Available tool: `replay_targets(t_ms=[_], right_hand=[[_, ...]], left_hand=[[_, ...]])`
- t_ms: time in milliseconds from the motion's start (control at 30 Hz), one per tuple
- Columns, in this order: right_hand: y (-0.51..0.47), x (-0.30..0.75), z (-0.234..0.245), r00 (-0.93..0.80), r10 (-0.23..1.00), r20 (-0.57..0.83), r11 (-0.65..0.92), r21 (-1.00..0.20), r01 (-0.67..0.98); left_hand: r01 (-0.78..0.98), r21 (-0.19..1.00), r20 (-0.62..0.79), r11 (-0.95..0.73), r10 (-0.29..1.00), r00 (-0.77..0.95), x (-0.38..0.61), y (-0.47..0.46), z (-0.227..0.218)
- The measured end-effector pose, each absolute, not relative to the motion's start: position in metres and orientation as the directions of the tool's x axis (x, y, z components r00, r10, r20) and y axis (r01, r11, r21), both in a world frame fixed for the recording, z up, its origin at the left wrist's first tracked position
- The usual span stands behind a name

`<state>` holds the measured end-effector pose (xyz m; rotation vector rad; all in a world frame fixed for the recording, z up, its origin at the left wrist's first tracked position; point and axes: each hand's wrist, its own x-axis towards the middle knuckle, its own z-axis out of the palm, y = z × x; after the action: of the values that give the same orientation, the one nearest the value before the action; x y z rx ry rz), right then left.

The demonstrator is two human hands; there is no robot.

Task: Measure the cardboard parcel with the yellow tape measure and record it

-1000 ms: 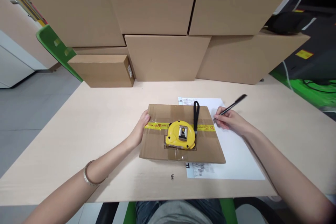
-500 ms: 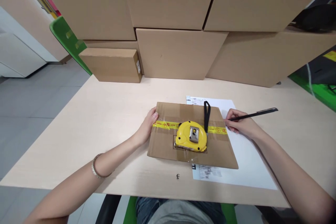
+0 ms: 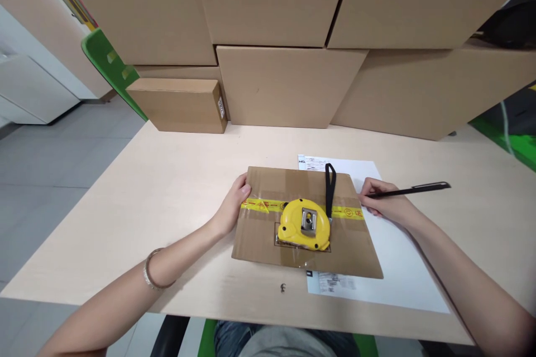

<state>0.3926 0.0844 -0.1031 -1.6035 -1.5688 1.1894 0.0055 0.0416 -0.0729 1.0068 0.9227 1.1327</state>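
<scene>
A flat cardboard box [image 3: 262, 240] with yellow printed tape across it is held at its left edge by my left hand [image 3: 230, 206], thumb on top. On the box rests a yellow tape measure [image 3: 299, 223] with a metal clip and a black wrist strap [image 3: 330, 189]; drawn lines show around its base. My right hand [image 3: 385, 198] is closed around a black pen [image 3: 419, 188], with the knuckles by the box's right edge. The pen's tip is hidden by the fingers. White paper [image 3: 402, 256] with printed patches lies partly under the box.
Large cardboard boxes [image 3: 285, 86] stand along the back of the pale table [image 3: 125, 223]. A smaller carton [image 3: 180, 106] sits at the back left, near a green chair back [image 3: 109, 61]. A small dark mark [image 3: 283, 288] shows near the front edge.
The cardboard box with the tape measure appears slightly lower and nearer, tilted a little more toward me. The view has shifted slightly. Both hands keep their holds.
</scene>
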Motion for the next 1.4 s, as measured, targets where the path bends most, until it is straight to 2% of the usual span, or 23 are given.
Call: replay_targets(t_ms=[133,433,767,967,1067,1167,1333,1400], right_hand=[[0.084,0.392,-0.104,-0.08,0.98,-0.183,-0.128,-0.883,0.451],[0.084,0.386,-0.094,-0.051,0.974,-0.22,-0.173,-0.873,0.457],[0.084,0.383,-0.092,-0.061,0.973,-0.222,-0.168,-0.867,0.468],[0.085,0.379,-0.091,-0.027,0.974,-0.223,-0.175,-0.828,0.533],[0.084,0.38,-0.09,-0.004,0.97,-0.242,-0.188,-0.761,0.621],[0.081,0.382,-0.09,0.04,0.968,-0.247,-0.192,-0.634,0.749],[0.077,0.377,-0.076,0.14,0.975,-0.172,-0.201,-0.421,0.884],[0.073,0.37,-0.057,0.196,0.978,-0.069,-0.207,-0.354,0.912]], left_hand=[[-0.232,0.969,-0.056,0.087,0.989,0.138,0.003,0.041,-0.073],[-0.106,0.994,-0.02,0.039,0.985,0.173,-0.005,0.042,-0.075],[-0.052,0.999,0.006,0.004,0.981,0.195,-0.008,0.042,-0.077],[-0.049,0.999,0.001,0.008,0.981,0.195,-0.008,0.042,-0.078],[-0.073,0.997,-0.006,0.02,0.981,0.193,-0.006,0.042,-0.078],[-0.103,0.994,-0.009,0.03,0.979,0.203,-0.005,0.041,-0.078],[-0.142,0.99,0.025,0.001,0.984,0.178,-0.007,0.038,-0.078],[-0.096,0.992,0.09,-0.077,0.986,0.137,-0.009,0.038,-0.077]])
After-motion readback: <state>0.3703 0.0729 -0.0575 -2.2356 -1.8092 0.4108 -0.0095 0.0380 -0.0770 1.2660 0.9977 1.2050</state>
